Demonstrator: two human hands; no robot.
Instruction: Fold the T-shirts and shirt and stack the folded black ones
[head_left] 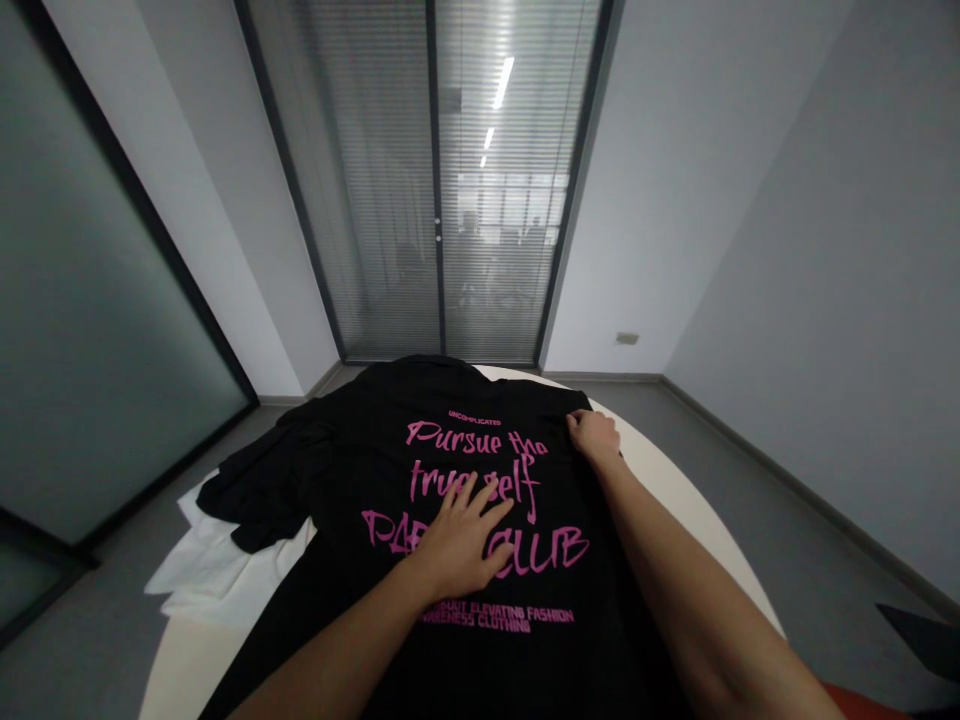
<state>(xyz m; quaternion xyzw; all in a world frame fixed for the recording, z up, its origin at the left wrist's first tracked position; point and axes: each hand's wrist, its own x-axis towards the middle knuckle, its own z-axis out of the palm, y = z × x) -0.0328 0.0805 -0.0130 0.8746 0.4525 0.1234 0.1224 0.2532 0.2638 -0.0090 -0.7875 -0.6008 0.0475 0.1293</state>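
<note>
A black T-shirt (352,440) with pink lettering is spread out, printed side up, over a round cream table (176,670). My left hand (466,540) rests on the middle of the print with its fingers spread, covering some letters. At the shirt's far right edge, near the shoulder, the fingers of my right hand (595,437) are curled closed on the black fabric. To the left, bunched black cloth (262,480) lies over white cloth (217,575); whether that bunch belongs to the same shirt I cannot tell.
Glass doors with blinds (495,250) stand beyond the table. A frosted glass panel (97,300) is on the left, a plain wall (847,330) on the right. Grey floor surrounds the table. A dark object (922,640) and something red (862,703) show at the lower right.
</note>
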